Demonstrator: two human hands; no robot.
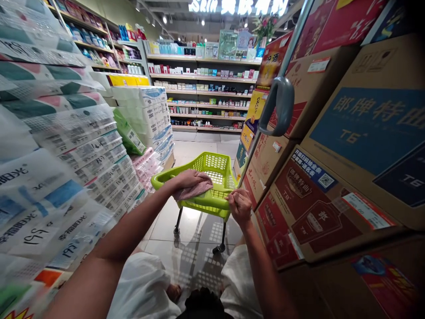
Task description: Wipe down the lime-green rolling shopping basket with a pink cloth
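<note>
A lime-green shopping basket cart [217, 201] on dark legs with casters stands right in front of me. A pink cloth [199, 187] lies over the left part of its near rim. My left hand [187, 179] holds the cloth against that rim, fingers partly hidden by the folds. At the right end of the same rim, my right hand [239, 206] is closed around the green plastic. Through the lattice sides, no goods show inside the basket.
Tall stacks of wrapped tissue packs [89, 137] line the left. Stacked liquor cartons [332, 177] rise close on the right, with a grey handle [277, 106] on a metal pole before them. Shelves of cosmetics [202, 79] stand across the tiled floor [194, 137].
</note>
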